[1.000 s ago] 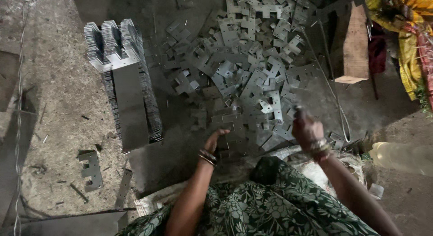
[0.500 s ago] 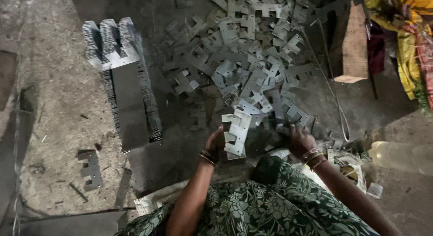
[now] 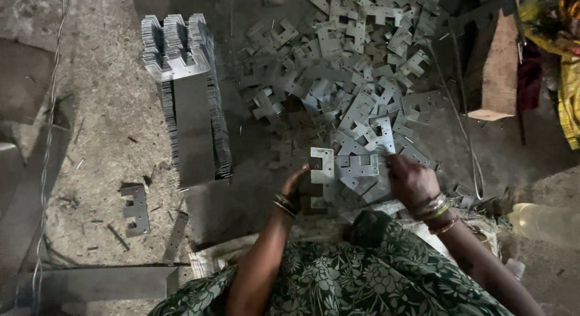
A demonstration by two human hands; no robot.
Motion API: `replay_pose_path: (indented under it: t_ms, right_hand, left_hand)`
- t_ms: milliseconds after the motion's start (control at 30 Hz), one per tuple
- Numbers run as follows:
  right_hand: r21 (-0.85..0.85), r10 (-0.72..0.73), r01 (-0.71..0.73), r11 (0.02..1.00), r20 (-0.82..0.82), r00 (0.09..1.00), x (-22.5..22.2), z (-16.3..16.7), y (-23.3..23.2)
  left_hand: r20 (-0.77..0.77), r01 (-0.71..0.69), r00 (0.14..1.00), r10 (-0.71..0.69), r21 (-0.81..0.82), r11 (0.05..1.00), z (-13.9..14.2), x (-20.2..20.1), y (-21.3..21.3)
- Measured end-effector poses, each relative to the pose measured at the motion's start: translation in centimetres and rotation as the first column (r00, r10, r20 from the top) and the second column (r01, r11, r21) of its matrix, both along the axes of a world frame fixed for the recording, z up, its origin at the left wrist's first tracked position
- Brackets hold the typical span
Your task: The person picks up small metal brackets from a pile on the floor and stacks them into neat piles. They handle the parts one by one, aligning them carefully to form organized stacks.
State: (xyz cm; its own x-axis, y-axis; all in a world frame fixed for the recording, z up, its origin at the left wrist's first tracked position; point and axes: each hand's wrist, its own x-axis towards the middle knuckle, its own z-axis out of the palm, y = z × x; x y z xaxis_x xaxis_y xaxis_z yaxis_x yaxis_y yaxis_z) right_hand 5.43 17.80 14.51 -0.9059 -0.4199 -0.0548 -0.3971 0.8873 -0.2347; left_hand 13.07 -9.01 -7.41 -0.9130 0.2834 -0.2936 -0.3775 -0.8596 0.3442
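Two hands low in view, above a green patterned lap. Left hand (image 3: 297, 182) curled round the edge of an upright notched plate (image 3: 321, 178), gripping it. Right hand (image 3: 411, 180) closed on a flat plate (image 3: 359, 166) held just beside the first, the two plates touching at their edges. Bangles on both wrists.

Behind the hands, on the floor (image 3: 96, 110), a loose pile (image 3: 356, 68) of many like grey metal plates, lying at all angles and overlapping. To the left, well apart from the pile, a neat stack (image 3: 187, 92) of the same plates set on edge, packed tight in a long row. Single plate (image 3: 136, 208) lying alone near the stack's near end, with a narrow strip (image 3: 175, 236) just beside it.

Wooden block (image 3: 496, 62) standing at the pile's right edge. Clear bottle (image 3: 544, 224) lying at far right, contents impossible to tell. Thin wire (image 3: 51, 110) running along the floor at left.
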Motion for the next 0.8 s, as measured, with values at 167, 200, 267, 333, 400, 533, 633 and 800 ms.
replay_pose_path:
  t_ms: [167,200,267,333,400,533,633,800]
  right_hand:
    - [-0.111,0.425,-0.571,0.813,-0.558,0.713,0.3,2.2,-4.5]
    - [-0.097,0.435,-0.571,0.816,-0.549,0.714,0.3,1.8,-4.8]
    - [-0.207,0.324,-0.397,0.894,-0.313,0.893,0.3,0.3,-5.5]
    - [-0.347,0.218,-0.214,0.913,-0.027,0.976,0.2,-1.7,-6.5]
    - [-0.498,0.171,-0.008,0.867,0.284,0.943,-0.4,-3.4,-8.0]
    - [-0.392,0.26,-0.176,0.903,0.172,0.95,-4.1,-4.2,-12.6]
    - [-0.237,0.22,-0.154,0.959,0.284,0.933,-8.5,-2.9,-16.7]
    - [-0.369,0.484,-0.536,0.759,-0.23,0.844,-14.2,-2.2,-24.3]
  left_hand:
    - [0.35,0.086,0.936,-0.026,-0.156,0.984,0.7,-1.1,-0.1]
    - [0.356,0.06,0.935,0.0,-0.157,0.986,0.6,-1.2,-0.2]
    - [0.364,0.003,0.93,0.057,-0.162,0.987,0.5,-0.9,-0.3]
    - [0.176,-0.01,0.984,0.012,-0.011,1.0,0.6,-0.5,-0.5]
    - [0.098,0.005,0.995,-0.007,0.017,1.0,0.9,-0.4,-0.6]
    - [0.036,0.003,0.999,0.004,-0.196,0.981,3.0,-2.1,-2.6]
    - [-0.14,-0.144,0.986,0.085,-0.496,0.856,6.6,-5.2,-7.2]
    - [-0.539,-0.525,0.805,-0.248,-0.842,0.128,14.5,-11.2,-19.0]
